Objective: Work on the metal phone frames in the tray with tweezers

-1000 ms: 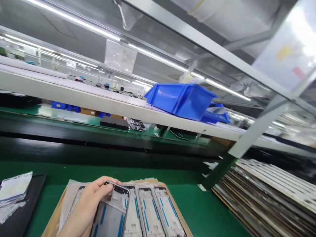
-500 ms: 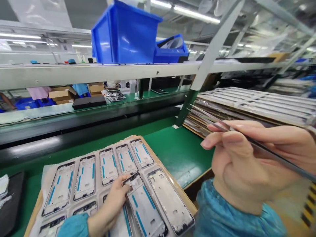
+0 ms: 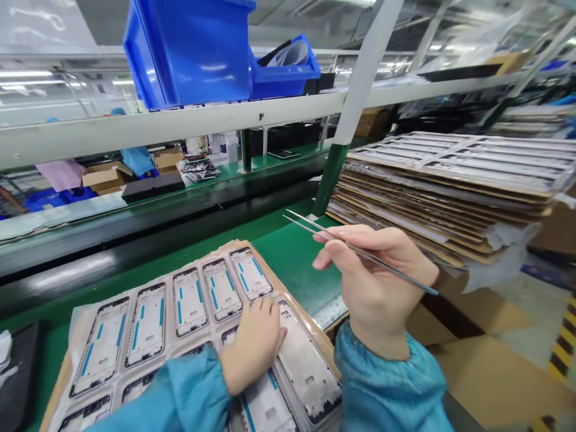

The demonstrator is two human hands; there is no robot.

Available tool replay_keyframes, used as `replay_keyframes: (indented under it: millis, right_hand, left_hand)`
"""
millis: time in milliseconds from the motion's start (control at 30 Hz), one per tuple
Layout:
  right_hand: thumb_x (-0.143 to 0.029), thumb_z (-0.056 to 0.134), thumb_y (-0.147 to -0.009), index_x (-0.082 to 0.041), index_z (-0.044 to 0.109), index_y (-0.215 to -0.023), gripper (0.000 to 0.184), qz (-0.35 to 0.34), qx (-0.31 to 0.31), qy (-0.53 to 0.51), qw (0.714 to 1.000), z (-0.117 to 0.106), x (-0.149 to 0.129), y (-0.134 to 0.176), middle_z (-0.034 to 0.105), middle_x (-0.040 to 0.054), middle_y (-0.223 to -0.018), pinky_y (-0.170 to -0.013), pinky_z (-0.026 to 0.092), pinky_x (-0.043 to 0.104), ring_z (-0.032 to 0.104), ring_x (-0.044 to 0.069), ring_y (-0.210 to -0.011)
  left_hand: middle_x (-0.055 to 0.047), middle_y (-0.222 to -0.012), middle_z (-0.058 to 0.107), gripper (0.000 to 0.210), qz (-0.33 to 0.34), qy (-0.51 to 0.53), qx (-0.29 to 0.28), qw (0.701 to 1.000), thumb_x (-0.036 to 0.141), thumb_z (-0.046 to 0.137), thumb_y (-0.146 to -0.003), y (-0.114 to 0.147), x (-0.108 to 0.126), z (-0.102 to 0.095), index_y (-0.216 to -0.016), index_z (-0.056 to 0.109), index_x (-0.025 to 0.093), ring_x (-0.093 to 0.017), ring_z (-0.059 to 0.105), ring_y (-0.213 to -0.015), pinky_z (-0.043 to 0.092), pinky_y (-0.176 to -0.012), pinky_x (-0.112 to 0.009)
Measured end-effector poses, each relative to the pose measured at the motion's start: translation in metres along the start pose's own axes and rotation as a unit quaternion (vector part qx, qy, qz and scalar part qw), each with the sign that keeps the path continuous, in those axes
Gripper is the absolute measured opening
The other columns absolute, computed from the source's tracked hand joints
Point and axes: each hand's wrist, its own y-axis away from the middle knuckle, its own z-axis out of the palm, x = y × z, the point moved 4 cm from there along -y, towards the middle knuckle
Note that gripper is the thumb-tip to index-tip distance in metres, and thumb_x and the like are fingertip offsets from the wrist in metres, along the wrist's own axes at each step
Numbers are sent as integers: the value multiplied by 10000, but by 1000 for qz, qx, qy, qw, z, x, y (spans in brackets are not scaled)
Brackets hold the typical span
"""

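Note:
A cardboard sheet (image 3: 265,259) on the green bench carries rows of phone frames (image 3: 189,300), each grey with blue strips. My left hand (image 3: 254,342) lies flat on the near frames, fingers together, pressing on one frame (image 3: 306,366) at the sheet's right end. My right hand (image 3: 375,282) is raised above the bench's front right edge and grips metal tweezers (image 3: 315,227), their tips pointing left and slightly apart, holding nothing. Both sleeves are teal.
A tall stack of cardboard sheets with frames (image 3: 450,186) stands at the right. A white shelf (image 3: 180,123) overhead carries two blue bins (image 3: 193,48). A dark conveyor (image 3: 135,216) runs behind the bench. A black tray (image 3: 18,366) lies at the left edge.
The view tilted down from the shelf to the bench. My left hand set the frame it held down onto the sheet and now lies flat. My right hand with the tweezers came into view, then drew back.

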Motion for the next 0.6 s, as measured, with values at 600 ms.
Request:
replay_keyframes:
  millis: [600]
  right_hand:
    - [-174,861,-714,-174,673,-749,191,51,167,1,985,-7,27,15,712,-26,-712,-610,581,295,642,129,-495]
  left_hand:
    - [-220,-1262,575,405,-192,241,66,949,422,481,-993,-27,-6,3,-1180,599,83,-367,503,-1225,378,-1051,-534]
